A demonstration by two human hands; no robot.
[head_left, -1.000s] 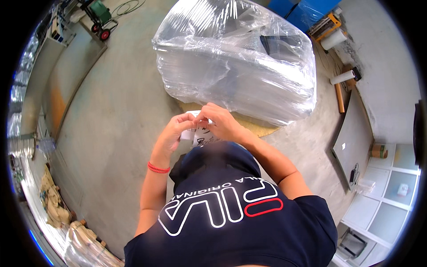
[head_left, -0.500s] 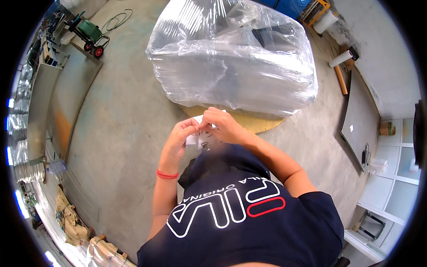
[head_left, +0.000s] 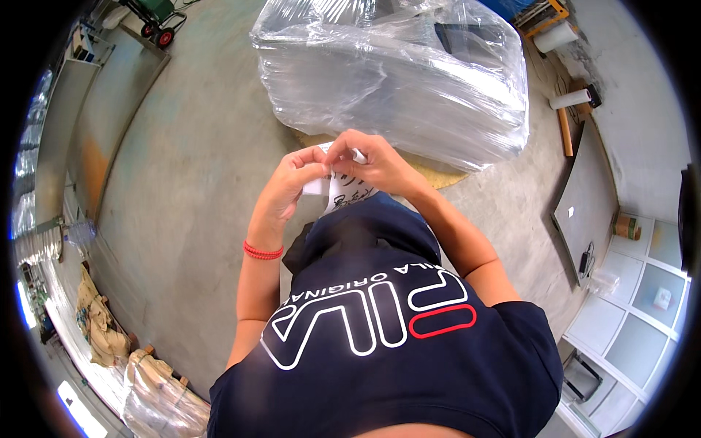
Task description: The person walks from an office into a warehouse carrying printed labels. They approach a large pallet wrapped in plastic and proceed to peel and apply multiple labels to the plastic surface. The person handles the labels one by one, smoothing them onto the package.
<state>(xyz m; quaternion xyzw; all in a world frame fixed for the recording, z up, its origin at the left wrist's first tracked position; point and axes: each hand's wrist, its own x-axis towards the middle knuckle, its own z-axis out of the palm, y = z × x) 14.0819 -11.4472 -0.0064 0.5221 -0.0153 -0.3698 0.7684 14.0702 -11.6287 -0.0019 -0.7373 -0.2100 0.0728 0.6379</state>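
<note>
The left hand and the right hand meet in front of the person's waist, their fingertips close against each other. The left thumb and forefinger are pinched on a sheet of white paper, and the right thumb and fingers are bent in and closed on its upper part. The paper is up in the air over the floor, between the person's body and the near edge of a round yellowish base. Its lower part hangs toward the waist and bears dark handwriting. A plain white part shows under the left fingers; whether it is a fold or a second piece, I cannot tell.

A red bracelet circles the left wrist, and the person wears a dark shirt with white and red print.

Just beyond the hands, a large bundle wrapped in clear film stands on the base. Along the floor's right edge are a white roll, a cardboard tube, a dark panel and a white cabinet. At the floor's far left corner stands a green cart with red wheels, near a metal sheet. Brown-covered bundles lie at the near left.
</note>
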